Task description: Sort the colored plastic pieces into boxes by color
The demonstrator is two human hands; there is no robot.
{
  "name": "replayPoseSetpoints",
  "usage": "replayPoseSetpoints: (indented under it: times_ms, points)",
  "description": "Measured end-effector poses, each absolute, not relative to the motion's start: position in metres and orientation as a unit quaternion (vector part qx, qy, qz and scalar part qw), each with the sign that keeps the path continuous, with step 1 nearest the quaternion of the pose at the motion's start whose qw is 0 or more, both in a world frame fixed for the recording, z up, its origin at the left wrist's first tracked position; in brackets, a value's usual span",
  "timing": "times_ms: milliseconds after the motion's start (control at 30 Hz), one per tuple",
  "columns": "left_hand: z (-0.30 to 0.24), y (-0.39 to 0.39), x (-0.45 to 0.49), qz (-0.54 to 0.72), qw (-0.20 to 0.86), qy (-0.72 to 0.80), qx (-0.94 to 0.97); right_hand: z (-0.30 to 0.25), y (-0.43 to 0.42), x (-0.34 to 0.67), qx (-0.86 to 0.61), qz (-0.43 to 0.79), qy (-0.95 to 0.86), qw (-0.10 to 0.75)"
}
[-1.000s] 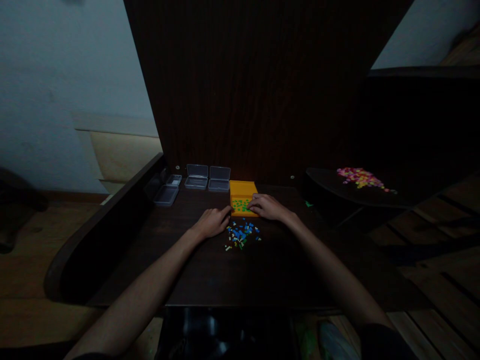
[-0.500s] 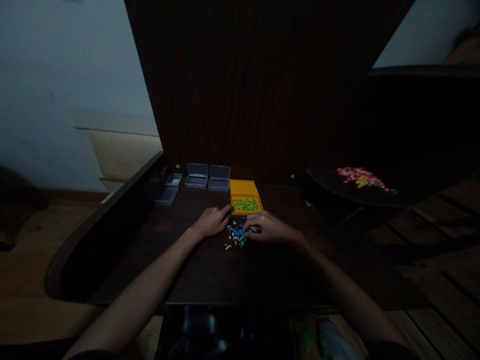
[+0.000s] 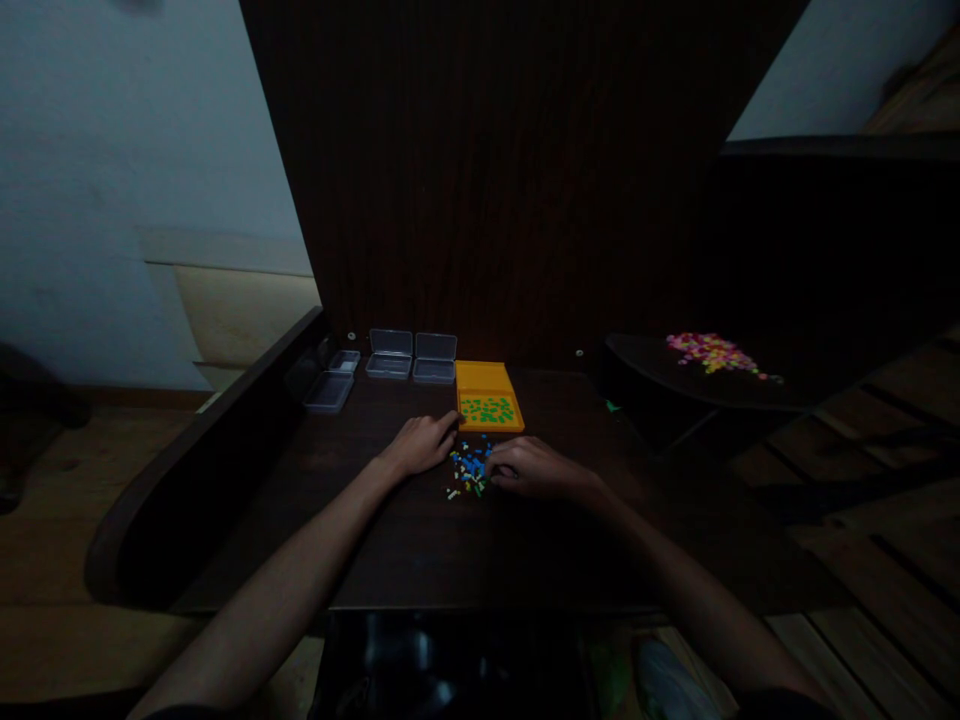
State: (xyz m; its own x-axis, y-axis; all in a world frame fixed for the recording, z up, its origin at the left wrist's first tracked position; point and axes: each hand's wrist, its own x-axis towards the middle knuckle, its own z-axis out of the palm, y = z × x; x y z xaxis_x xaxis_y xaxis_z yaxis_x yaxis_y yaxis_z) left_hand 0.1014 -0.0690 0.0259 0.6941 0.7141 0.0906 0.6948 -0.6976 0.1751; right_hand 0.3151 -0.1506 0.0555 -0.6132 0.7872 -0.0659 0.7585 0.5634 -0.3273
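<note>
A small orange box with its lid up holds green beads on the dark table. In front of it lies a heap of tiny blue, white and green beads. My left hand rests on the table at the box's left front corner, fingers curled, touching the box edge. My right hand lies on the right side of the heap with fingers bent down into the beads; what the fingertips hold is too small to see.
Clear plastic boxes stand open at the back left of the table. A pile of pink and yellow beads lies on a dark side surface at the right. A raised curved rim bounds the table's left.
My right hand has drawn back from the orange box and come down onto the bead heap. My left hand has stayed in place.
</note>
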Motion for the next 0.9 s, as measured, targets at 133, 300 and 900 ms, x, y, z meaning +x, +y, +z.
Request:
replayPoseSetpoints:
  times_ms: [133, 300, 900]
  points:
    - [0.025, -0.068, 0.101, 0.075, 0.063, 0.382, 0.919, 0.054, -0.149, 0.314, -0.441, 0.168, -0.881, 0.043]
    - [0.023, -0.067, 0.101, 0.079, 0.055, 0.378, 0.921, 0.057, -0.147, 0.317, -0.450, 0.216, -0.865, 0.042]
    - [0.024, -0.068, 0.101, 0.075, 0.056, 0.377, 0.922, 0.056, -0.069, 0.350, -0.597, 0.071, -0.799, 0.002]
